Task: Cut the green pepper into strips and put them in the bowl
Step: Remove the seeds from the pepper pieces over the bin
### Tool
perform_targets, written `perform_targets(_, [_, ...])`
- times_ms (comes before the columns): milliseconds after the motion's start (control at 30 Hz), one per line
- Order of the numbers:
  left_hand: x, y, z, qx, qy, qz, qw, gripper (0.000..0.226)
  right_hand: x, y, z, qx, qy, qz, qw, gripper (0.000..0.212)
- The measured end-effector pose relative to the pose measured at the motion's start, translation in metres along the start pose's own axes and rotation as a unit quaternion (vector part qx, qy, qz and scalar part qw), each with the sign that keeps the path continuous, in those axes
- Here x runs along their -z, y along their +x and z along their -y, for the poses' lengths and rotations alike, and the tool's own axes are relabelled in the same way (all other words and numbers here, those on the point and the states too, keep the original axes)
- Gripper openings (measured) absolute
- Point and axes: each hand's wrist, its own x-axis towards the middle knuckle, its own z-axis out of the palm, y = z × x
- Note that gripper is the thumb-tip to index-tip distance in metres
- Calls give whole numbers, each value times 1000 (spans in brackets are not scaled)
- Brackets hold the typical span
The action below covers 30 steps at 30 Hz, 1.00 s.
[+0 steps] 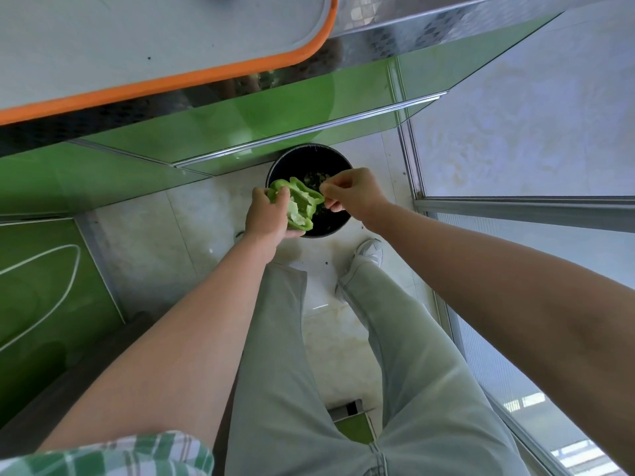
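Our plaid sleeve (103, 455), lower left; centre, L hand (266, 216) grips green pepper (299, 207), R hand (355, 195) pinches its edge over black bin (309, 156), prob. deseeding.

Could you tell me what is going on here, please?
A person stands over a black bin on the floor, holding an opened pepper in the left hand above it. The right hand pinches the pepper's edge, seemingly clearing out its insides. Scraps lie in the bin. The pepper is not yet cut into strips; the board sits on the counter.
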Motion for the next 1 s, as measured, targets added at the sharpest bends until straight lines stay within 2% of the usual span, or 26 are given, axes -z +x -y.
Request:
perform_targets(100, [0, 1, 0, -11, 17, -12, 1000, 25, -1, 4, -6, -40, 37, -74, 996, 9])
perform_targets(200, [1, 2, 1, -14, 46, -18, 999, 30, -2, 9, -7, -20, -50, -122, 991, 21])
perform_targets(267, [0, 2, 1, -12, 46, -15, 999, 26, -3, 8, -4, 28, -124, -86, 988, 29])
perform_targets(367, [-2, 1, 1, -10, 43, -3, 999, 24, -9, 4, 2, 106, -198, -5, 974, 9])
perform_targets(400, [-3, 1, 1, -16, 42, 2, 999, 23, -12, 4, 2, 117, -228, 15, 967, 13])
perform_targets(500, [-6, -1, 2, -41, 34, 17, 998, 22, -19, 9, -3, 135, -298, 8, 945, 13])
perform_targets(600, [-5, -2, 3, -45, 27, 27, 998, 24, -21, 11, -1, 121, -291, -5, 949, 14])
perform_targets(733, [-6, -5, 1, -2, -25, 63, 998, 11, -15, 4, 2, 68, -239, 62, 967, 20])
perform_targets(833, [-6, -5, 1, 4, -45, 81, 996, 10, -9, -2, 3, 78, -253, 113, 958, 21])
perform_targets(933, [-5, -5, 5, -31, 8, 90, 995, 14, -5, -4, 9, 87, -313, 166, 931, 22])
perform_targets(1000, [-3, -4, 7, -39, 22, 88, 995, 13, -3, -2, 11, 87, -324, 142, 931, 22])
